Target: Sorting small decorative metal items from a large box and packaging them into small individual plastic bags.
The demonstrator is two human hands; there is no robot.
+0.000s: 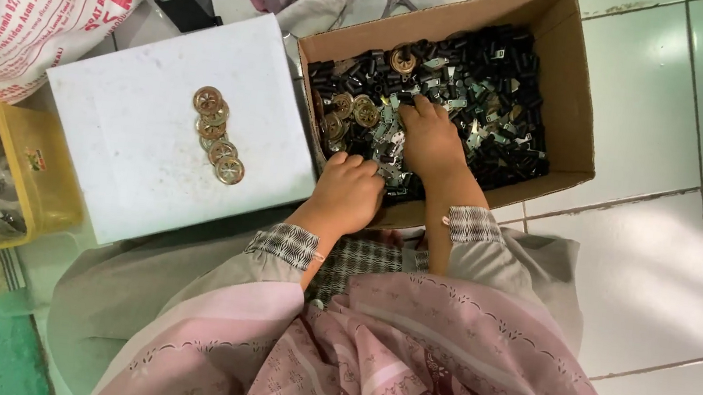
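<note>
In cardboard box [576, 100], right hand [431, 140] spread on parts [503, 109]

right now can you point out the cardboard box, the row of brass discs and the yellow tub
cardboard box [576, 100]: head view, on its bare right wall.
row of brass discs [216, 131]: head view, on the middle disc, lying on the white slab.
yellow tub [53, 181]: head view, on its right side wall.
</note>
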